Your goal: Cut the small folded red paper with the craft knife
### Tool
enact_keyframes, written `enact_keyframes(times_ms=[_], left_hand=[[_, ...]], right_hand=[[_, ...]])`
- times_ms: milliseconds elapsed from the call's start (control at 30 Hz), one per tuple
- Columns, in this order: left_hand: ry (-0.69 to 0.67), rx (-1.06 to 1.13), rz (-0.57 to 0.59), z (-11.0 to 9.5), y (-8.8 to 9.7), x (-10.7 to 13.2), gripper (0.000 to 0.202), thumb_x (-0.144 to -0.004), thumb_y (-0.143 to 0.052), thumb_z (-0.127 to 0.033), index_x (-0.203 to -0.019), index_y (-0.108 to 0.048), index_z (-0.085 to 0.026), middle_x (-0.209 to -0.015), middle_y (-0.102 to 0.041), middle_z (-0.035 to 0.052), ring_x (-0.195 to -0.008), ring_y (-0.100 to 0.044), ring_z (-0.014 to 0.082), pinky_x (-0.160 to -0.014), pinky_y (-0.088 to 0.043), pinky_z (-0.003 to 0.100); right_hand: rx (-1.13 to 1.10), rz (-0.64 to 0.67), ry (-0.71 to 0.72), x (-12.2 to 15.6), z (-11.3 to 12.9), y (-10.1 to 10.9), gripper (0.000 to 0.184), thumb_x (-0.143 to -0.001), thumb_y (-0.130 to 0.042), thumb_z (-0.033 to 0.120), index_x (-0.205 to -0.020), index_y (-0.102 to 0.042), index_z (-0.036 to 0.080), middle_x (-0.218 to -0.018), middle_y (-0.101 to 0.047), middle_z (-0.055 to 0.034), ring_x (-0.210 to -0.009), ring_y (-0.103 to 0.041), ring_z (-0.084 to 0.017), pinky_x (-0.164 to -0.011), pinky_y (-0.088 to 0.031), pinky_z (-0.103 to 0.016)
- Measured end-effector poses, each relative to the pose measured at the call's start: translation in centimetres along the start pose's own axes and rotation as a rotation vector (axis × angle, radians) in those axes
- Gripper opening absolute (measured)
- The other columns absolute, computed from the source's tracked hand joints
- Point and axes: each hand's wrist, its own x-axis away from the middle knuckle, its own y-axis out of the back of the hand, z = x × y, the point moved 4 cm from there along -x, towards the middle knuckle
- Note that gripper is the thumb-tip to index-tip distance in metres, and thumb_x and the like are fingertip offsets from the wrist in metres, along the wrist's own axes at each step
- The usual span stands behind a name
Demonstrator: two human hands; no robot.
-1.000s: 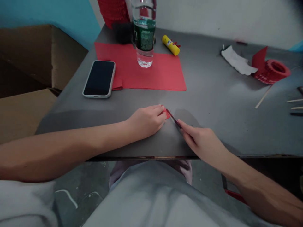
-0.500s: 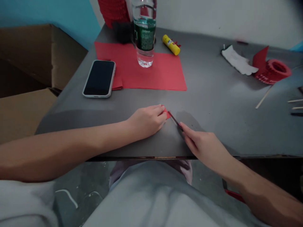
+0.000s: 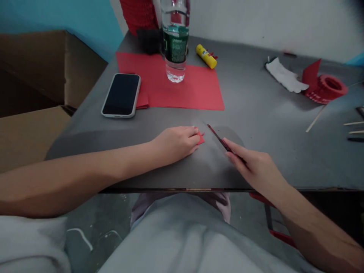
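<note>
My left hand (image 3: 176, 143) lies palm down on the grey table (image 3: 256, 113), its fingers pressing a small folded piece of red paper (image 3: 200, 138) whose tip sticks out to the right. My right hand (image 3: 253, 167) holds a thin dark, red-edged blade-like tool (image 3: 218, 138) between its fingertips. The tool's tip points up and left, a short gap from the red paper piece. What kind of tool it is cannot be told.
A red paper sheet (image 3: 193, 91), a phone (image 3: 122, 94), a water bottle (image 3: 175, 40) and a yellow glue stick (image 3: 206, 56) lie further back. At right are a white tissue (image 3: 286, 76), a red paper ring (image 3: 327, 88) and wooden sticks (image 3: 314, 120). Cardboard boxes (image 3: 42, 72) stand left.
My right hand has drawn the tool to the right, away from the red paper piece it was touching. My left hand has stayed in place on the paper.
</note>
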Motion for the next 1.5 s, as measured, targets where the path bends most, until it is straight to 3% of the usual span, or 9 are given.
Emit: enact_keyframes(times_ms=[133,433,1500], left_hand=[[-0.013,0.016,-0.023,0.2,0.1,0.1,0.021,-0.090,-0.048,-0.026,-0.095,-0.062,-0.012,-0.103,-0.065,0.0097,-0.101,-0.061,0.0179,-0.088,-0.050,0.028],[0.017,-0.010,-0.056,-0.2,0.0,0.1,0.021,-0.090,-0.046,-0.024,-0.094,-0.063,-0.012,-0.102,-0.066,0.0109,-0.101,-0.061,0.0187,-0.087,-0.051,0.028],[0.004,-0.043,-0.039,-0.2,0.0,0.1,0.023,-0.090,-0.046,-0.026,-0.096,-0.062,-0.012,-0.103,-0.065,0.0101,-0.101,-0.061,0.0182,-0.086,-0.051,0.027]], right_hand=[[-0.023,0.021,0.008,-0.5,0.0,-0.8,0.039,-0.090,-0.044,0.029,-0.126,-0.054,0.017,-0.074,-0.070,-0.0017,-0.055,-0.060,-0.011,-0.054,-0.042,-0.020],[0.072,0.105,0.061,-0.6,1.6,-2.0,0.043,-0.091,-0.037,0.025,-0.131,-0.049,0.011,-0.061,-0.066,-0.0025,-0.046,-0.055,-0.012,-0.050,-0.037,-0.021],[0.129,0.250,0.051,-0.5,3.1,-1.4,0.046,-0.089,-0.034,0.021,-0.131,-0.047,0.009,-0.058,-0.064,-0.0039,-0.045,-0.054,-0.013,-0.048,-0.037,-0.022]])
